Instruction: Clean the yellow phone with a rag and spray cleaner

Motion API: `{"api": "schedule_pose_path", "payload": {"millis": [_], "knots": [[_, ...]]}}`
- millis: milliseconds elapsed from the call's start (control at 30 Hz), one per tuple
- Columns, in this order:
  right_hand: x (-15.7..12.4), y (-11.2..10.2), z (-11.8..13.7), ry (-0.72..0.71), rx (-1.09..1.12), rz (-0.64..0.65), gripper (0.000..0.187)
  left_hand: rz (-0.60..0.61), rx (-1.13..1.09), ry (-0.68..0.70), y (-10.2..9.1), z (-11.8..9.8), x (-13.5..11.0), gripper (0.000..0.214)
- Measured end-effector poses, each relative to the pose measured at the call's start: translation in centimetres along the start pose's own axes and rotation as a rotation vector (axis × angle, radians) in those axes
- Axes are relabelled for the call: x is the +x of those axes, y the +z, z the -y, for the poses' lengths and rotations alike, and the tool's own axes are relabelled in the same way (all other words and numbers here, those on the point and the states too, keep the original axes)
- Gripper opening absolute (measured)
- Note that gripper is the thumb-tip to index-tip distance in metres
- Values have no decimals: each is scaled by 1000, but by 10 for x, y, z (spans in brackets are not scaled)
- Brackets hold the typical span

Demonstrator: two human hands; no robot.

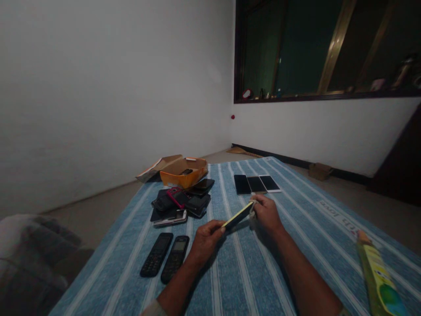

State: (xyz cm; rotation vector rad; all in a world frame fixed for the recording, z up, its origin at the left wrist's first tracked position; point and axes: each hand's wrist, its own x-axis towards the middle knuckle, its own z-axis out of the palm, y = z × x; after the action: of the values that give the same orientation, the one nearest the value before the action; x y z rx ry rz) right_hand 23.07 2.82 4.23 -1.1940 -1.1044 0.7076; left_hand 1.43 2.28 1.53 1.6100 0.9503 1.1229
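Between my two hands a smartphone (239, 217) with a pale yellow edge is held tilted above the striped cloth. My left hand (207, 240) grips its near left end. At the far right end, my right hand (265, 212) is closed around a small greyish cloth (252, 211) pressed to the phone. Two black keypad phones, one (157, 254) beside the other (176, 258), lie left of my left forearm. Beyond my right hand, three smartphones rest in a row: a dark one (242, 184), a gold-edged one (256, 184) and a white one (270, 184).
A pile of several phones (177, 204) lies at the left, before an open orange cardboard box (179, 180) with a phone inside. A yellow-green bottle or tube (378, 276) lies at the right. Blue striped fabric (226, 281) covers the surface; a wall (115, 87) stands behind.
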Motion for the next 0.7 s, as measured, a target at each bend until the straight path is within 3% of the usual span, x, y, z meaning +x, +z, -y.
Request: {"api": "schedule_pose_path", "payload": {"millis": [133, 200, 433, 567, 700], "knots": [[-4, 1, 20, -408, -323, 38, 17, 35, 44, 19, 1, 5, 0, 22], [-7, 5, 23, -538, -473, 45, 21, 59, 81, 31, 1, 7, 0, 23], [-24, 26, 25, -739, -688, 38, 24, 50, 108, 41, 2, 2, -2, 20], [-38, 41, 31, -848, -755, 95, 21, -49, 66, 113, 3, -18, -4, 21], [-46, 48, 34, -876, -773, 111, 18, -70, 93, 169, 6, -36, -4, 19]]}}
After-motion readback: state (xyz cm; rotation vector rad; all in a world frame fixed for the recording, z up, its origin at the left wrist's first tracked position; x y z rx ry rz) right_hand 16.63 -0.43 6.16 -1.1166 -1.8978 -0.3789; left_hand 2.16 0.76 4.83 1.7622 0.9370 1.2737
